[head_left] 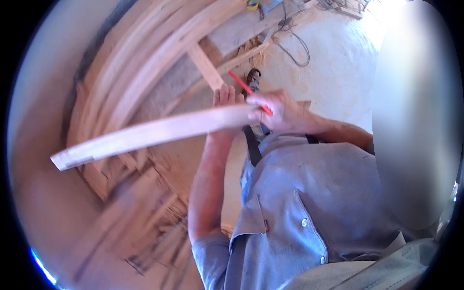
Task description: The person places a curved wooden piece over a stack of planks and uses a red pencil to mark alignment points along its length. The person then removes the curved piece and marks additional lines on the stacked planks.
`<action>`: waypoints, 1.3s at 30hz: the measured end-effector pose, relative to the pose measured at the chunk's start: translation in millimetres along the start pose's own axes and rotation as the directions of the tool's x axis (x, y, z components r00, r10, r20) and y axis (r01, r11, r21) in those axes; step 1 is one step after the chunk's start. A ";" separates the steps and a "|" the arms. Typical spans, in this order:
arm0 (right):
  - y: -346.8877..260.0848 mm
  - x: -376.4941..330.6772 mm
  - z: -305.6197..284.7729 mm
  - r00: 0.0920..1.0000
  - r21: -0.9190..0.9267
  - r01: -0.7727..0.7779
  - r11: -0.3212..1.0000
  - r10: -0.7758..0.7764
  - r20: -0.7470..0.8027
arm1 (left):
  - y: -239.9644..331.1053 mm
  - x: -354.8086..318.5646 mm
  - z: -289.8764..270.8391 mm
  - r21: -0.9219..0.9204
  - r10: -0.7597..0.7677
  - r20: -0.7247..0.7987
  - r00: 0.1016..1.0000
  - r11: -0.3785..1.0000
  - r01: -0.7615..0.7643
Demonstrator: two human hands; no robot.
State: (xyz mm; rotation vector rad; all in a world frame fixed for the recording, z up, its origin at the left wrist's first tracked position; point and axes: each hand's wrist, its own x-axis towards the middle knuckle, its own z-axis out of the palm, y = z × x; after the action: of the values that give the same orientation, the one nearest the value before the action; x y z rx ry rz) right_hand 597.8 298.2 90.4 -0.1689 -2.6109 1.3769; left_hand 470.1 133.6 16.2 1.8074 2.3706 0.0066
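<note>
The left hand (pixel 226 95) clamps its fingers around a board (pixel 145 134), seemingly to steady it, while the right hand's (pixel 279 108) fingers close on a red pencil (pixel 239 81).

Tilted pale board (pixel 159 133), red pencil (pixel 239 82)

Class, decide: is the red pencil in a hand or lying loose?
In a hand: the right hand grips the red pencil, which sticks out past the fingers.

The pale floor (pixel 338 79) carries a looped dark cable (pixel 308 53), scattered wood scraps (pixel 166 237), and long boards (pixel 140 79) toward its wall-side edge.
</note>
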 end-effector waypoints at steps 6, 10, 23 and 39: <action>5.9 -10.8 20.8 0.998 0.048 0.046 0.998 -0.044 -0.045 | 30.6 -79.8 -73.0 -0.231 -0.338 -0.004 0.941 0.916 0.328; -19.4 -28.2 8.1 0.986 0.124 -0.158 0.980 0.149 0.078 | 60.1 -133.0 -97.8 -0.307 -0.485 -0.163 0.859 0.853 0.423; 29.4 -76.4 -83.3 0.977 0.153 -0.060 0.986 0.026 0.214 | 166.5 -133.1 -144.6 -0.380 -0.777 -0.426 0.463 0.618 0.688; 18.7 -108.4 -119.7 0.748 0.226 0.267 0.937 -0.350 0.564 | 256.5 -103.3 -89.8 -0.166 -0.952 -0.010 0.305 0.302 0.939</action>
State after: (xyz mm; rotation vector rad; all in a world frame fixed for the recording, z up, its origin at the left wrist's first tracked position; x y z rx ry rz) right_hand 729.7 384.9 129.3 0.8254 -2.7998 1.6663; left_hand 730.6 112.1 143.4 0.0478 3.0142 0.1139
